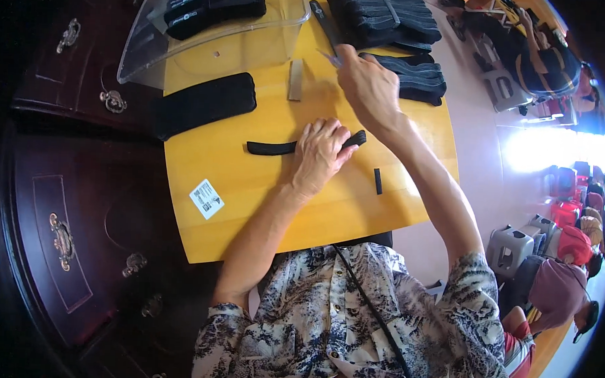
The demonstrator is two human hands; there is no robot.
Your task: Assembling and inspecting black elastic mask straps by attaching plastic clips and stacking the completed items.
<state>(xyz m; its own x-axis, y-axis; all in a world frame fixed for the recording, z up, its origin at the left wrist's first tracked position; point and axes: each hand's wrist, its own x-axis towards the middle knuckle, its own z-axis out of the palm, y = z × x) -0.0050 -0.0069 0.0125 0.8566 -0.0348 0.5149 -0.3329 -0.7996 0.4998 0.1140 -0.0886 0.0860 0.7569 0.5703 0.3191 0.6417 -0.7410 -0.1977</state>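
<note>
My left hand (319,155) is closed over the middle of a narrow black fabric strip (270,148) lying on the yellow table (229,200). The strip's right end (359,138) sticks out past my thumb, raised a little. Farther off and to the right, my right hand (371,88) is raised, fingers closed around a thin, pale, pointed tool (329,57) whose kind I cannot make out. Its tip points left. Just beyond that hand lies a long dark band (323,22). A short black strip (378,181) rests on the table below my right forearm.
At the far left stands a clear plastic box (227,50) holding black bundles (215,11). Stacked dark striped knitwear (382,18) and a smaller pile (413,76) sit far right. A black pad (205,104), a beige strip (295,80) and a white label (206,199) lie about. Several people sit rightward.
</note>
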